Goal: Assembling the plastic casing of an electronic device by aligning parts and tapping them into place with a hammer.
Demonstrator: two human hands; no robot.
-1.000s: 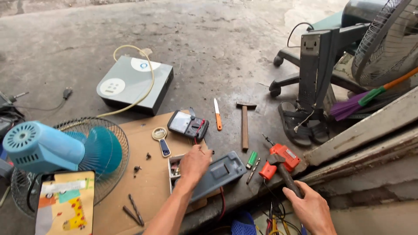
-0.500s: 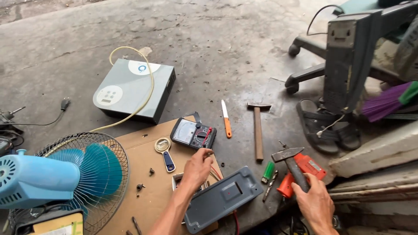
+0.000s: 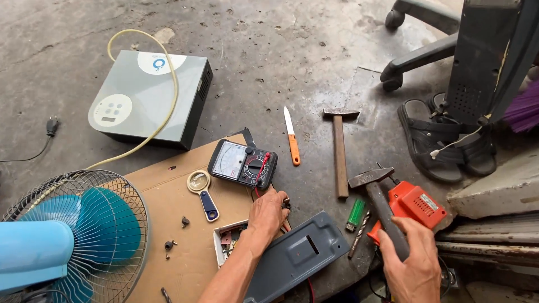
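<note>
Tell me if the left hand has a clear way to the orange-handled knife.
Probably yes: the left hand rests below the multimeter, and the orange-handled knife lies uncovered on bare floor up-right of it.

Two bare forearms, left hand [image 3: 268, 213], right hand [image 3: 415, 266], no sleeves

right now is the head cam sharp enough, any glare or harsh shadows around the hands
Head view: soft, even daylight, only faint shadows under the left hand and the right hand gripping a hammer; mostly sharp, no obvious motion blur; mild sheen on the multimeter face; wide-angle stretch toward the edges.
</note>
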